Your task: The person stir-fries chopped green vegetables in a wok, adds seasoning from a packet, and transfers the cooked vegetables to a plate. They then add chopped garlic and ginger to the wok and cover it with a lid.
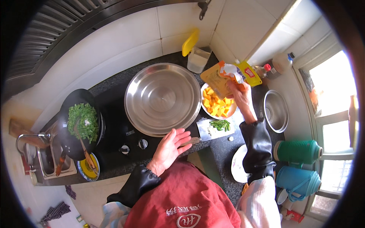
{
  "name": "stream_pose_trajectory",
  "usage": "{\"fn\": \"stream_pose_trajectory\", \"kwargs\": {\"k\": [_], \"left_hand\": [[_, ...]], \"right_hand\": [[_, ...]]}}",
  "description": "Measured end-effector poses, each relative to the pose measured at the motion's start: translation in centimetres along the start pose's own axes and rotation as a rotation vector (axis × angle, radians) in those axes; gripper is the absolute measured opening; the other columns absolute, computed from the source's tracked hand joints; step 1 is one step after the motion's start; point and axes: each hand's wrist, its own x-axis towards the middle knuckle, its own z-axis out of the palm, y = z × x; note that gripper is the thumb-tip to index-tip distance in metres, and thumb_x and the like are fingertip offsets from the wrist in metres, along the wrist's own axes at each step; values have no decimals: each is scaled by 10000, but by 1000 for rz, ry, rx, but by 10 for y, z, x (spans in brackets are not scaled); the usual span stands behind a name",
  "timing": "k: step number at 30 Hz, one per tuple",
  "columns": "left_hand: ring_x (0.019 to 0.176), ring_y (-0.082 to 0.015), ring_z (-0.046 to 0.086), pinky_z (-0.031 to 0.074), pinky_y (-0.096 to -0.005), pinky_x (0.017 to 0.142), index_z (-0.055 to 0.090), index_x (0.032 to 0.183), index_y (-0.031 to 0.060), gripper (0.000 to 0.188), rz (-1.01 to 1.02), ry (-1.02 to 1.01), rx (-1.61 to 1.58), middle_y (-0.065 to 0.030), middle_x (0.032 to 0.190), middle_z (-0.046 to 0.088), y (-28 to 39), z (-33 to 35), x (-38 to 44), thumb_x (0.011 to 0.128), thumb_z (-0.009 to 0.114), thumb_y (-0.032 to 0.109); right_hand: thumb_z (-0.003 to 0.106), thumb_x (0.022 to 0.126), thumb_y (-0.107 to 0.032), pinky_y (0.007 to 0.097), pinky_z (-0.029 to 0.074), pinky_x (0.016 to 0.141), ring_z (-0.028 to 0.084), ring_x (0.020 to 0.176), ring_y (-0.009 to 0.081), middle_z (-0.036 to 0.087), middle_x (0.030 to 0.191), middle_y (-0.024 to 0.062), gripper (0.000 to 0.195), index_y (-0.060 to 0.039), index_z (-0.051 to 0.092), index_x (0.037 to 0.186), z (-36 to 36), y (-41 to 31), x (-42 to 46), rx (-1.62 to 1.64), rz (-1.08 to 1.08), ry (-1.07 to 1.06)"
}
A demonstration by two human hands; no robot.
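My right hand [241, 95] grips an orange and yellow seasoning packet [218, 79] above a white bowl holding orange pumpkin chunks [216, 103]. Palm up and fingers spread, my left hand [172, 148] is empty near the front of a large round steel lid [162, 98]. Between the hands lies a cleaver [204, 132] with chopped green pepper [221, 125] on its blade; my left fingertips overlap its wooden handle in view, and whether they touch it I cannot tell. On the left, a black wok [78, 151] holds chopped greens [82, 121] and a wooden-handled spatula [89, 159].
A yellow bowl [88, 168] sits beside the sink [48, 159]. At the back stands a clear container [197, 61] with its yellow lid raised. On the right are an empty steel basin [276, 111], a white plate [239, 165], bottles [278, 64], and green [298, 151] and blue thermos flasks [298, 181].
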Motion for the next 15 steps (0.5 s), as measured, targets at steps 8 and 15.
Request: {"fn": "stream_pose_trajectory", "kwargs": {"k": [8, 15], "left_hand": [[1112, -239, 564, 452, -403, 973, 504, 1248, 33, 410, 119, 74, -104, -141, 1210, 584, 5, -56, -51, 996, 440, 349], [1031, -206, 596, 490, -370, 904, 507, 1245, 51, 361, 229, 201, -166, -116, 1162, 608, -4, -83, -83, 992, 453, 302]], "right_hand": [[579, 920, -158, 277, 546, 529, 619, 704, 147, 654, 882, 67, 249, -2, 616, 1110, 40, 40, 95, 60, 17, 76], [581, 925, -215, 282, 549, 538, 640, 693, 174, 664, 916, 97, 272, 19, 630, 1054, 21, 73, 124, -51, 29, 444]]}}
